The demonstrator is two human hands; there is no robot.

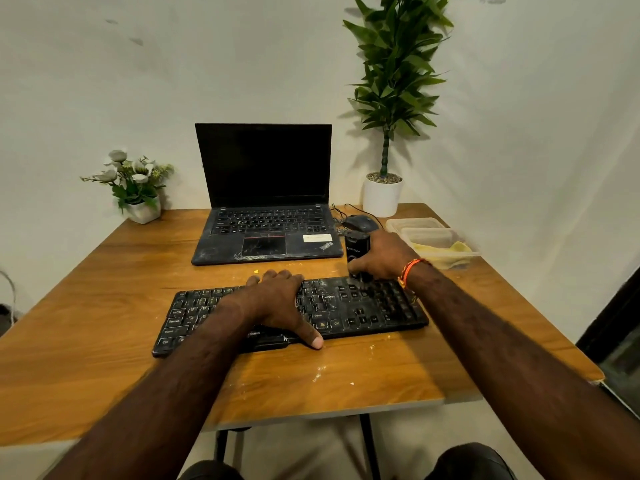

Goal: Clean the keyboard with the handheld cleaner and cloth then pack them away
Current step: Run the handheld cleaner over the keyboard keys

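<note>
Left hand (277,299) lies flat on keyboard (363,303); right hand (384,254) grips cleaner (356,249) upright.

Bare table (104,306) lower left of frame; passage toward upper right blocked by laptop (266,216), mouse (358,222), containers (433,237), white pot (382,197)

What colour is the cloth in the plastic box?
Pale yellow: the cloth in the plastic box, seen from the head camera.
</note>
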